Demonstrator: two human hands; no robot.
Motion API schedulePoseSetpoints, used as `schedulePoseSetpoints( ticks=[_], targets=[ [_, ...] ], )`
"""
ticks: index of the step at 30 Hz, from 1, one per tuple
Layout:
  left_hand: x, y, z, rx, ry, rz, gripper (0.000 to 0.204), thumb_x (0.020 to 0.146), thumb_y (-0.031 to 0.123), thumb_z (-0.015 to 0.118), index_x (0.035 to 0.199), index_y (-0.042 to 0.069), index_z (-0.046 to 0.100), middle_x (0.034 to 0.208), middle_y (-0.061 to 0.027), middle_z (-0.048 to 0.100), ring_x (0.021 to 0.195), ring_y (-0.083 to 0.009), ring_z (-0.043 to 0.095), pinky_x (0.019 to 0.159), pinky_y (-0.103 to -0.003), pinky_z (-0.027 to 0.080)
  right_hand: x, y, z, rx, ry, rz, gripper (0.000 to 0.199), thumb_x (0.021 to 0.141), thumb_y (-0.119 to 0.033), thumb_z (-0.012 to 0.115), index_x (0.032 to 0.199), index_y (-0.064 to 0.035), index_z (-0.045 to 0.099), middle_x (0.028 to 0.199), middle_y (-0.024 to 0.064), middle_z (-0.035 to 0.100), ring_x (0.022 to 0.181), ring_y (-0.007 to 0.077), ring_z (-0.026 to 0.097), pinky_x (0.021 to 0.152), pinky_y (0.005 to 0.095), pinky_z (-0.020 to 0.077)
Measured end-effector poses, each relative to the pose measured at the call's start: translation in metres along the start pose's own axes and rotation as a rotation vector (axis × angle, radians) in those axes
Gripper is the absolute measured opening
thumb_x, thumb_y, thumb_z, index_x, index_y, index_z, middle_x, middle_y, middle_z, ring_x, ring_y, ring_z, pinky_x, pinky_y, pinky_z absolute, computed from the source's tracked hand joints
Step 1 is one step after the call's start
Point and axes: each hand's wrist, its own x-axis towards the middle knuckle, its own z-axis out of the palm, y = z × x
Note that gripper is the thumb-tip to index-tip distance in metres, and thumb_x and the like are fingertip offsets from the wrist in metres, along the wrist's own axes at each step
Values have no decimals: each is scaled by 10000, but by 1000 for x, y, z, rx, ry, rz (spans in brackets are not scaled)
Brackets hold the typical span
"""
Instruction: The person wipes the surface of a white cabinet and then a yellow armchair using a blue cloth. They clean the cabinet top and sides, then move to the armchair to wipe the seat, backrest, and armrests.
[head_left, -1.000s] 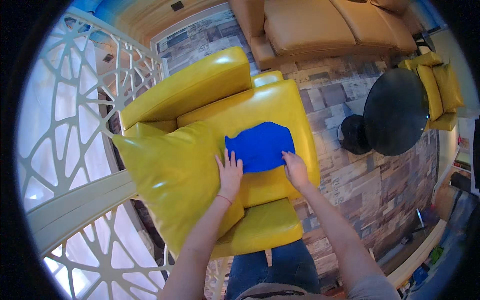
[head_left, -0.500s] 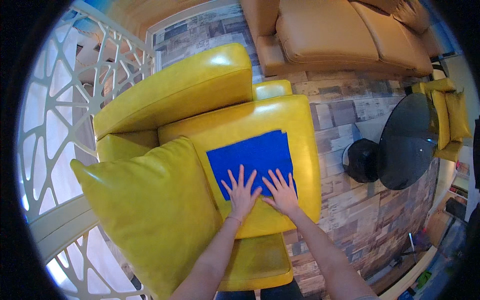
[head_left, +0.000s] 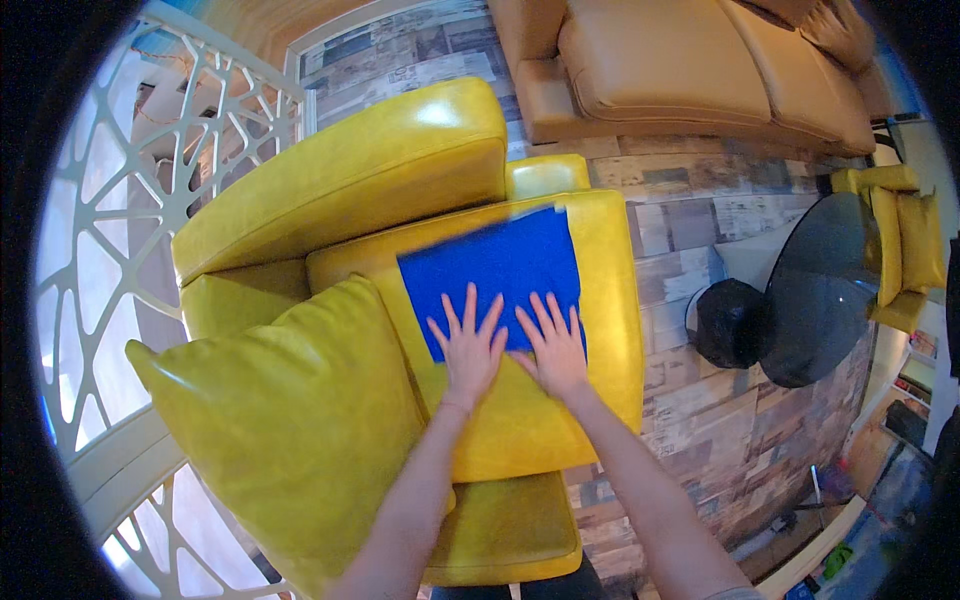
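Note:
A blue cloth point(head_left: 492, 265) lies spread flat on the seat cushion of a yellow leather armchair point(head_left: 400, 180). My left hand point(head_left: 468, 345) rests palm down on the cloth's near edge, fingers apart. My right hand point(head_left: 553, 343) lies beside it, also flat with fingers spread, partly on the cloth and partly on the yellow seat point(head_left: 530, 440). Neither hand holds anything. A loose yellow cushion point(head_left: 290, 430) leans against the chair's left side, next to my left forearm.
A white lattice screen point(head_left: 110, 200) stands on the left. A tan leather sofa point(head_left: 690, 70) is at the top. A round dark glass table point(head_left: 815, 290) and a black round object point(head_left: 730, 322) sit at the right, with another yellow chair point(head_left: 905, 255) beyond. The floor is patterned wood planks.
The blue cloth went from bunched to spread flat. Both hands moved together onto its near edge with fingers spread. The view came closer to the chair.

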Motion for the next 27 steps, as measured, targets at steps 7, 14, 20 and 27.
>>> schedulePoseSetpoints(
  ticks=[7, 14, 20, 27],
  targets=[
    [-138, 20, 7, -202, -229, -30, 476, 952, 266, 623, 1423, 247, 552, 1626, -142, 257, 1486, -487, 157, 1132, -733, 69, -148, -23, 10, 183, -120, 95, 704, 863, -463, 692, 1473, -194, 465, 1595, 125, 325, 1465, 343, 299, 1170, 586, 222],
    [-27, 22, 6, -99, -95, 60, 532, 963, 185, 599, 1479, 239, 485, 1618, -119, 284, 1476, -433, 242, 1151, -683, 156, -44, 3, 20, 51, 74, 70, 594, 914, -317, 658, 1464, -186, 475, 1582, 117, 356, 1462, 339, 313, 1156, 564, 269],
    [120, 23, -8, -107, 24, 231, 530, 958, 144, 595, 1459, 290, 503, 1611, -65, 318, 1467, -383, 300, 1152, -630, 246, 70, 54, -31, 20, 358, 135, 648, 884, -392, 679, 1461, -170, 486, 1580, 117, 366, 1471, 331, 305, 1175, 550, 237],
    [85, 26, 4, -259, 55, 240, 552, 812, -115, 535, 1262, 167, 686, 1501, -157, 477, 1399, -425, 412, 1149, -546, 322, 15, 65, -40, 18, 100, 12, 831, 799, -535, 724, 1503, -205, 430, 1619, 141, 275, 1498, 366, 226, 1180, 616, 174]
  ],
)
